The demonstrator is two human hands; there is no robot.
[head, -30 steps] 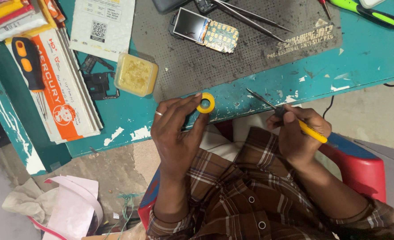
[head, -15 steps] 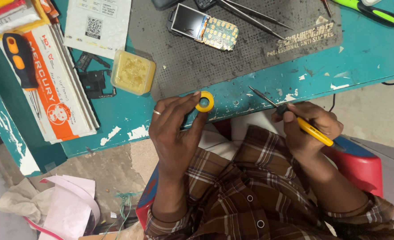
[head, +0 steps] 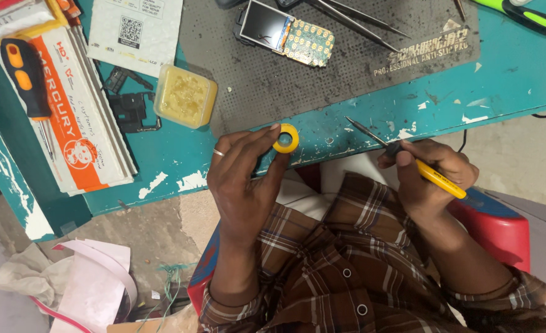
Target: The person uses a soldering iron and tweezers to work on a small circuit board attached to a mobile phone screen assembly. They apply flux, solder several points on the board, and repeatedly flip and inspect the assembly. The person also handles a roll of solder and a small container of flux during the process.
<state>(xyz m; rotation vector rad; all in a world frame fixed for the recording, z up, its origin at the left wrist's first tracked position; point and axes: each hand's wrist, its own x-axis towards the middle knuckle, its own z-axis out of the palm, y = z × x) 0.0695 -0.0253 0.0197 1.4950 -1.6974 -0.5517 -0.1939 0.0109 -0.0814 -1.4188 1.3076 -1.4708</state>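
My left hand (head: pixel 243 179) pinches a small yellow ring-shaped spool (head: pixel 286 138) between thumb and fingers, over the near edge of the teal table (head: pixel 371 123). A ring sits on one finger. My right hand (head: pixel 427 176) grips a soldering iron with a yellow handle (head: pixel 434 177); its dark metal tip (head: pixel 364 130) points up-left over the table edge, to the right of the spool. On the grey mat (head: pixel 322 68) farther back lies an opened phone with bare screen and keypad board (head: pixel 283 33).
A yellow square tub of paste (head: pixel 185 95) stands left of the mat. An orange-handled screwdriver (head: pixel 29 80) rests on stacked flat boxes (head: pixel 82 123). Tweezers (head: pixel 359 18) and a green-handled tool (head: pixel 522 15) lie at the back. A red stool (head: pixel 501 228) is beneath me; paper scraps (head: pixel 88 283) litter the floor.
The view shifted slightly. My left hand with the spool and my right hand with the soldering iron stay in nearly the same places by the table edge.
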